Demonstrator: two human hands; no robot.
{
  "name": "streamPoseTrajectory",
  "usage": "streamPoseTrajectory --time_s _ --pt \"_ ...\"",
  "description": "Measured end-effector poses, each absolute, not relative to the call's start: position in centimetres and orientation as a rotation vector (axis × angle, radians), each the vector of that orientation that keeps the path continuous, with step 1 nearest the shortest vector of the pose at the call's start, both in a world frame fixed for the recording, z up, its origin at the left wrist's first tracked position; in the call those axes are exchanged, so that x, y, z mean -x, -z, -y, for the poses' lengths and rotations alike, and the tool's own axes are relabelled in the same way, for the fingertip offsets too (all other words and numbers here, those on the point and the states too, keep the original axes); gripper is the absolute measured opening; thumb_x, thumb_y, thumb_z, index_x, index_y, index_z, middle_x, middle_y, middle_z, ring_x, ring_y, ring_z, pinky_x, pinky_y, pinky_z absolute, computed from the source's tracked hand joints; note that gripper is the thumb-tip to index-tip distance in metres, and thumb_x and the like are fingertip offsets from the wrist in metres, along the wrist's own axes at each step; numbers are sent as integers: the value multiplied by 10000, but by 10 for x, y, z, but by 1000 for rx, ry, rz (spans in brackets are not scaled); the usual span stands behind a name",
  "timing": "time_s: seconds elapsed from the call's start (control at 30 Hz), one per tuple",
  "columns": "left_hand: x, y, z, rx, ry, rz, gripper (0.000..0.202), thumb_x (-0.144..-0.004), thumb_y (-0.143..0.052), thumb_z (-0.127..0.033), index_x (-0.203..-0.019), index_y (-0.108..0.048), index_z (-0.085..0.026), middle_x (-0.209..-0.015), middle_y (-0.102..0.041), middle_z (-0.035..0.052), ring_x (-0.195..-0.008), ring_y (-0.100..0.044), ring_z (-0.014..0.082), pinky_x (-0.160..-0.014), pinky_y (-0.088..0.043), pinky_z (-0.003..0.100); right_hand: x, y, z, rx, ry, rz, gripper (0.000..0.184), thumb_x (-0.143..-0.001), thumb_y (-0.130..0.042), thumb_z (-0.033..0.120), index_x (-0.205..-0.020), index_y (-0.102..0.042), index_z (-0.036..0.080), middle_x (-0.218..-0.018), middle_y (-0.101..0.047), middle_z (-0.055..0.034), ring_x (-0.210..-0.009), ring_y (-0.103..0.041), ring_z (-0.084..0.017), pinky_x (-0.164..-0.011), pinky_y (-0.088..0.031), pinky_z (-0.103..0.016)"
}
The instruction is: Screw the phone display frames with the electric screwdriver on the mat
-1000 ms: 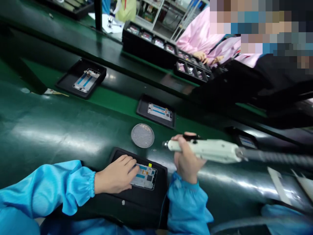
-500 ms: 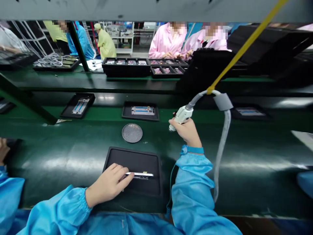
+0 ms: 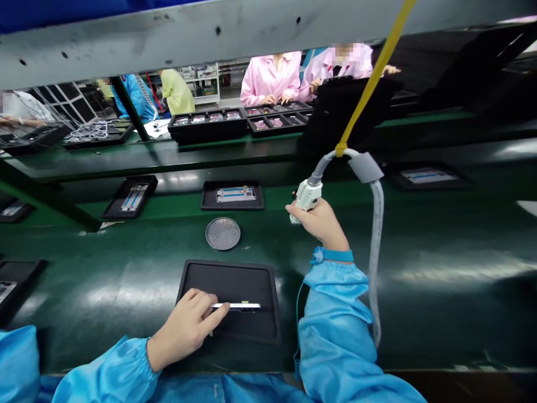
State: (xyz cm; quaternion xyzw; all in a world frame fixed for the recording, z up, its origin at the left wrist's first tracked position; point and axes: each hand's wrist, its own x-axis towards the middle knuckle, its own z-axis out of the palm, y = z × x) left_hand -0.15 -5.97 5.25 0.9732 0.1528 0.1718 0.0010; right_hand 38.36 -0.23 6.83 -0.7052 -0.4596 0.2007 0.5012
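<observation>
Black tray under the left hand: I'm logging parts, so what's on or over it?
A phone frame, seen edge-on in the left hand, shows against the tray. The hand covers the frame's left end and part of the tray; anything beneath is hidden.

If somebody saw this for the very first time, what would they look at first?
Probably the bright yellow strap, slanting down from the top to the looped grey cable of the pale tool in the right hand's grip. Next might come the thin phone part, seen edge-on in the left hand's grip over the black tray. Just beyond that tray sits a round grey dish.
</observation>
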Motion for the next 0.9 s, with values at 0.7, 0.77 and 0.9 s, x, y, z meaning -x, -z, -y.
streamPoseTrajectory --time_s 0.7,0.77,0.9 --pt "-3 -65 65 -3094 -82 -535 531 -895 -431 -58 -1393 -472 -240 -1007 -554 90 -807 -518 203 -759 -427 345 -382 -71 3 1705 -488 1149 351 -723 -702 444 -934 -666 166 -948 -712 -105 -873 -661 -278 -836 -500 -455" --pt "-3 -65 65 -3093 -87 -545 539 -893 -445 -66 -1400 -466 -247 -1000 -551 87 -808 -517 203 -761 -425 344 -382 -70 3 1709 -489 1145 340 -726 -699 443 -925 -667 169 -958 -712 -107 -884 -660 -282 -843 -498 -461" --pt "-2 -65 65 -3084 -95 -553 555 -878 -451 -64 -1401 -467 -248 -995 -548 86 -809 -519 203 -763 -427 345 -383 -69 3 1712 -488 1146 324 -723 -704 440 -899 -668 171 -976 -713 -107 -894 -657 -281 -862 -496 -469"
